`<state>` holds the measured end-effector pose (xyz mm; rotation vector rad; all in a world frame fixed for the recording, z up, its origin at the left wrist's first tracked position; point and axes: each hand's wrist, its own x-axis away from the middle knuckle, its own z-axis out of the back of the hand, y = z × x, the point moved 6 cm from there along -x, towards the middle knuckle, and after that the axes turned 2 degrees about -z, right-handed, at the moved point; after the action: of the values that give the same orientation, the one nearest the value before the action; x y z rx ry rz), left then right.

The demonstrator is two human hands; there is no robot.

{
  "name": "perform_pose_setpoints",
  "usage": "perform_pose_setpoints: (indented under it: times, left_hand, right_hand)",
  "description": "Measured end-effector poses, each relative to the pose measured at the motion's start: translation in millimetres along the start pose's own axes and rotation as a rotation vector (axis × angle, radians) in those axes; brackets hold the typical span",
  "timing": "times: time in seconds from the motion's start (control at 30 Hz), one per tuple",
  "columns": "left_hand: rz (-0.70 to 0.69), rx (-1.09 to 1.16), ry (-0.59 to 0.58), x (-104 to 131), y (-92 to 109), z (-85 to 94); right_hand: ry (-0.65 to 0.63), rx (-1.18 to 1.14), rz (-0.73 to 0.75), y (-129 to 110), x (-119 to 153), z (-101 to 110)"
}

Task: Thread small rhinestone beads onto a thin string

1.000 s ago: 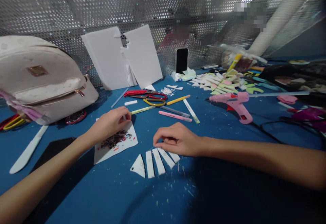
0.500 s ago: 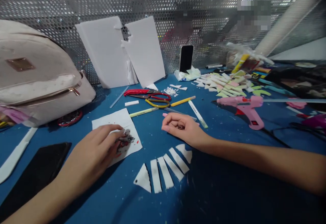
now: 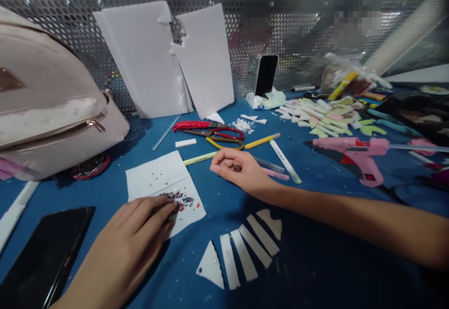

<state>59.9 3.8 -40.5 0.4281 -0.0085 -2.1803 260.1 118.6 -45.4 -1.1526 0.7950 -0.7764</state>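
Small dark, silver and red glittery bits (image 3: pixel 182 200) lie heaped on a creased white paper sheet (image 3: pixel 143 173). My left hand (image 3: pixel 136 234) rests at the heap with bent fingers drawn together, tips among the bits; what they pinch is hidden. Just right of the sheet, above the blue table, my right hand (image 3: pixel 242 171) is loosely closed with its thumb against the curled fingers. Its inside is dark, and I cannot make out what it holds. White cut strips (image 3: pixel 243 255) lie nearer me in a fish-like row, with a pointed head piece (image 3: pixel 211 267) bearing a dark eye.
Red-handled scissors (image 3: pixel 196 125), markers (image 3: pixel 261 141) and a pink glue gun (image 3: pixel 354 150) lie beyond my hands. At left are a pale backpack (image 3: pixel 59 107) and a black phone (image 3: pixel 49 253). White boards (image 3: pixel 140 61) and a propped phone (image 3: pixel 266 76) stand behind, with foam scraps (image 3: pixel 322 114) at right.
My view has shifted, so most things sit differently in the picture. My left hand has drawn back toward me over the sheet, exposing more bits. My right hand has moved slightly left, still curled.
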Motion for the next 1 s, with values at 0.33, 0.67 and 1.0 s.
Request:
perform_pose_setpoints:
  times: [0.33, 0.67, 1.0]
  left_hand:
    - [-0.076, -0.069, -0.012, 1.3, 2.9, -3.3]
    - [0.374, 0.398, 0.169, 23.4, -33.6, 16.1]
    - [0.392, 0.195, 0.185, 15.4, -51.4, 9.6]
  right_hand:
    - [-0.067, -0.010, -0.064, 7.9, 6.3, 4.0]
    - [-0.108, -0.001, -0.076, 6.2, 8.6, 3.0]
    - [-0.114, 0.029, -0.058, 4.7, 9.1, 2.2]
